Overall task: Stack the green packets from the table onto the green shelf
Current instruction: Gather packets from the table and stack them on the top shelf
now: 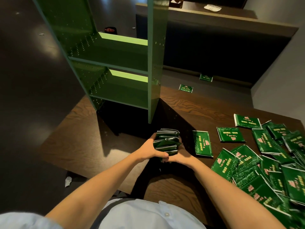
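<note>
1. The bundle [166, 141] of packets is gripped from both sides: left hand [152, 150] curled round its left, right hand [181, 157] round its right.
2. Its long axis runs near-to-far, towards the shelf [120, 95] just beyond. Both hands are equally near.
3. The right fingertips are hidden, and contact with the table [79, 138] cannot be told.

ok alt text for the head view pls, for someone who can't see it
A person's left hand and right hand grip a bundle of green packets between them at a dark wooden table, in front of a tall green shelf. Many loose packets lie scattered on the table to the right.
</note>
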Demonstrator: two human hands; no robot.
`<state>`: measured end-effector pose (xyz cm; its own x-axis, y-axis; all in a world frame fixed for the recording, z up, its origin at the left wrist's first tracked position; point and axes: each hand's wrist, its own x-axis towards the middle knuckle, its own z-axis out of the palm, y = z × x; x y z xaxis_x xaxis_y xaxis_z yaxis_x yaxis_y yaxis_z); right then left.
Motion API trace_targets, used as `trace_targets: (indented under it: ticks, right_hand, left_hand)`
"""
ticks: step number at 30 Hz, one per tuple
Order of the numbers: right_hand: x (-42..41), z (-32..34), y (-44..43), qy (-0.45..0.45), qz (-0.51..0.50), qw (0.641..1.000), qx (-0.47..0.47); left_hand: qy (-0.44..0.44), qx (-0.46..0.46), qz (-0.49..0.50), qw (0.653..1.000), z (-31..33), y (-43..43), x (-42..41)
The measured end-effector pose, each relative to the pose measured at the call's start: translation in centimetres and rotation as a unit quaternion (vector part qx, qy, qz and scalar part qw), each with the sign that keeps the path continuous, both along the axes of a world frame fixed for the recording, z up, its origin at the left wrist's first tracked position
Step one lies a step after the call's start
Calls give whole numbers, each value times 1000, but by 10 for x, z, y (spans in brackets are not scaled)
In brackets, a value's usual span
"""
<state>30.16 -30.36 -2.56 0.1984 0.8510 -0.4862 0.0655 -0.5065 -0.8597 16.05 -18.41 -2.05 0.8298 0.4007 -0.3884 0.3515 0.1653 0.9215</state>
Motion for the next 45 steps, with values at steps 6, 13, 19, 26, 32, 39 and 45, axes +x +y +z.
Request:
trace_targets:
  ticks: [6, 13, 19, 26, 32, 39, 45]
  right_hand:
    - [6, 1, -10, 148, -13, 988, -52]
    - [-10, -1, 18, 225, -250, 942, -13]
    - [-10, 9, 16, 129, -165, 978, 26]
    - [6, 4, 22, 272, -302, 912, 63]
    - [0, 1, 15, 338, -302, 891, 7]
    - [6, 7, 21, 145, -398, 906, 7]
    - [1, 26, 23, -411, -58, 909, 44]
  left_hand:
    - [11, -41, -92, 995, -14, -9, -8]
    - [-11, 76, 16, 997, -20, -25, 1]
    - [-1, 106, -30, 994, -27, -27, 2]
    - [-11, 181, 102, 978, -12, -30, 16]
    - [22, 183, 3, 983, -30, -32, 13]
    - [135, 364, -71, 919, 5, 0, 39]
    - [287, 595, -240, 711, 26, 9, 64]
